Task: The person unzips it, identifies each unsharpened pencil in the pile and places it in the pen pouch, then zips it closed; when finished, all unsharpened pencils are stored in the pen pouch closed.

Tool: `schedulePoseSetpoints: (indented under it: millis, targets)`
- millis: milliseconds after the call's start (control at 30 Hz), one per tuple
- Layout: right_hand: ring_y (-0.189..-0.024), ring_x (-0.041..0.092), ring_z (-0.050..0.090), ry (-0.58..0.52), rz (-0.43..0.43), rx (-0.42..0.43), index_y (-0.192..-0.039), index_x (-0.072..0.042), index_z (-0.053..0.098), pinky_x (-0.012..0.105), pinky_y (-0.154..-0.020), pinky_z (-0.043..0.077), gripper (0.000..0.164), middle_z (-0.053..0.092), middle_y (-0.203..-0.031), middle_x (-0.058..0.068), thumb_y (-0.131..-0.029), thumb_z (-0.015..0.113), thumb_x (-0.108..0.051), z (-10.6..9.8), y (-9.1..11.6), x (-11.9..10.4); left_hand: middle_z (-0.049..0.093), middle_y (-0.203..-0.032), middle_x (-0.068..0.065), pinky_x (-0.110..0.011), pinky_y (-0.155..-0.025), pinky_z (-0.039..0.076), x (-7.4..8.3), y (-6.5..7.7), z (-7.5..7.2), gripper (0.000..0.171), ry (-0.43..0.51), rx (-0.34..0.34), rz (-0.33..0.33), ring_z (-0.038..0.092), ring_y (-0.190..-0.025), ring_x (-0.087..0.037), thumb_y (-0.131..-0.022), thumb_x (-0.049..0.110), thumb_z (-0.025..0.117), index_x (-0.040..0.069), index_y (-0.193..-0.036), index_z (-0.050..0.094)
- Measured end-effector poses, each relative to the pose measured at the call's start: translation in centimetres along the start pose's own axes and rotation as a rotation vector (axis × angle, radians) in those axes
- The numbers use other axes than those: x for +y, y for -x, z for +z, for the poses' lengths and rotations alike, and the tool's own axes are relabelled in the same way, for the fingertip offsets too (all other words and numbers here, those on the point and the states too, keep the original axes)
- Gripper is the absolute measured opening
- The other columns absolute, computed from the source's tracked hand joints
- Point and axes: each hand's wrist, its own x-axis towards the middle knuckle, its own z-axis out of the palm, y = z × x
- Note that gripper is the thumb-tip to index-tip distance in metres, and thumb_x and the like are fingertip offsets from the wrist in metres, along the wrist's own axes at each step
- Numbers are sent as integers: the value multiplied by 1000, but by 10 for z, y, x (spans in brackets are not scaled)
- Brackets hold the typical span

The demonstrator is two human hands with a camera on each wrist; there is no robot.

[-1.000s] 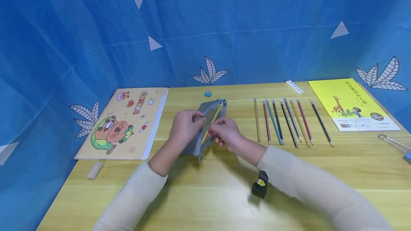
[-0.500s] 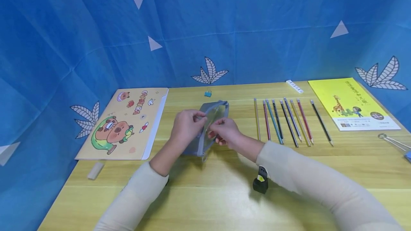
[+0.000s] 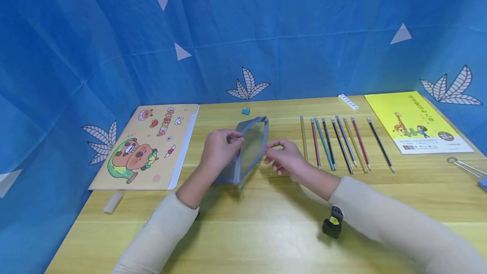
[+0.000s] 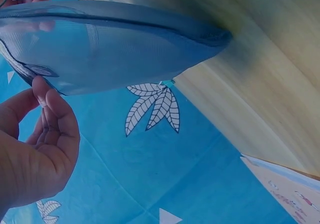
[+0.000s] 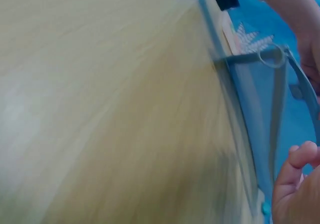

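A grey see-through zip pencil pouch (image 3: 230, 172) stands tilted on the table with its mouth spread wide. My left hand (image 3: 222, 149) pinches the pouch's left rim between thumb and fingers. In the left wrist view, the left fingertips (image 4: 42, 87) are at the pouch's edge. My right hand (image 3: 285, 157) is at the right rim, its fingers loosely bent and fingertips overlapping the edge in the head view. In the right wrist view, that hand (image 5: 300, 186) appears beside the rim. To its right, several pencils (image 3: 335, 145) lie in a loose row.
A capybara folder (image 3: 146, 147) lies at the left, with an eraser (image 3: 113, 203) below it. A teal binder clip (image 3: 246, 111) sits behind the pouch. At the right are a yellow book (image 3: 418, 124), a white strip (image 3: 348, 102) and a large blue clip (image 3: 482, 184).
My right hand has let go of a yellow pencil in the pouch and moved right, out to the rim. The pencil no longer shows, and the mouth looks wider. My left hand holds still.
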Motion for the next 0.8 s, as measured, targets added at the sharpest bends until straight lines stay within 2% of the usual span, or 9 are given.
schedulePoseSetpoints:
  millis: [167, 333, 433, 633, 700, 800]
  targets:
    - [-43, 11, 47, 70, -74, 29, -113, -5, 43, 22, -38, 38, 38, 59, -81, 15, -80, 57, -14, -36, 7, -10, 58, -58, 1, -27, -41, 43, -2, -1, -1, 17, 47, -2, -14, 56, -48, -12, -78, 21, 62, 11, -91, 67]
    - [-45, 16, 50, 253, -208, 131, -113, -4, 45, 28, -40, 42, 36, 60, -76, 10, -82, 56, -18, -82, 10, -15, 59, -58, 1, -26, -41, 42, -4, 0, -3, 14, 77, 3, -31, 56, -50, -13, -78, 20, 62, 14, -89, 66]
    - [-46, 20, 50, 407, -261, 205, -113, -3, 47, 32, -40, 42, 37, 60, -76, 11, -83, 55, -23, -110, 11, -15, 59, -58, 0, -26, -40, 40, -4, 0, -4, 13, 85, 7, -48, 56, -50, -14, -78, 20, 62, 14, -89, 66]
    - [-45, 23, 50, 806, -314, 356, -108, -2, 53, 32, -38, 39, 37, 60, -73, 15, -84, 51, -30, -161, 13, -14, 58, -57, -1, -26, -40, 39, -5, -1, -5, 14, 85, 4, -54, 56, -50, -15, -78, 20, 62, 13, -89, 66]
    - [-46, 20, 49, 928, -323, 384, -107, 0, 55, 30, -39, 36, 37, 60, -72, 13, -84, 51, -29, -175, 14, -15, 58, -56, -1, -26, -40, 38, -5, -1, -5, 15, 85, -1, -55, 55, -50, -15, -78, 20, 62, 12, -89, 66]
    - [-49, 18, 47, 1074, -308, 369, -103, 2, 57, 30, -41, 34, 35, 60, -72, 14, -83, 50, -26, -189, 14, -14, 58, -56, -1, -26, -39, 38, -5, -2, -4, 15, 81, -4, -57, 55, -50, -15, -78, 21, 62, 12, -90, 66]
